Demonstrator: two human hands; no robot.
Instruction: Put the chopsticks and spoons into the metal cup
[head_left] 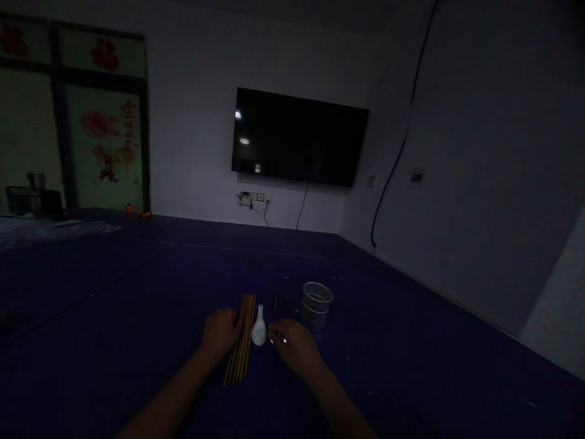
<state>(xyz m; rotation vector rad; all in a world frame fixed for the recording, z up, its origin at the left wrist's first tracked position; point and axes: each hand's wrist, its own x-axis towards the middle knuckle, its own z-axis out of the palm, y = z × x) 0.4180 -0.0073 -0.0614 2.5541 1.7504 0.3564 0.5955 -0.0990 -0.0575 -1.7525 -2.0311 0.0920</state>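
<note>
Dim purple surface is bounded at far and right edges by pale walls; well short of the far edge, thin yellow-brown wooden chopsticks, presumably light and stiff, are touched by the left hand, fingers curled, grip cannot be told; shiny metal utensils are partly covered by bent fingers of the right hand, hold unclear; between, a smooth white spoon, probably slippery and fragile, should be taken by its handle; chopsticks, at mid-length.
</note>
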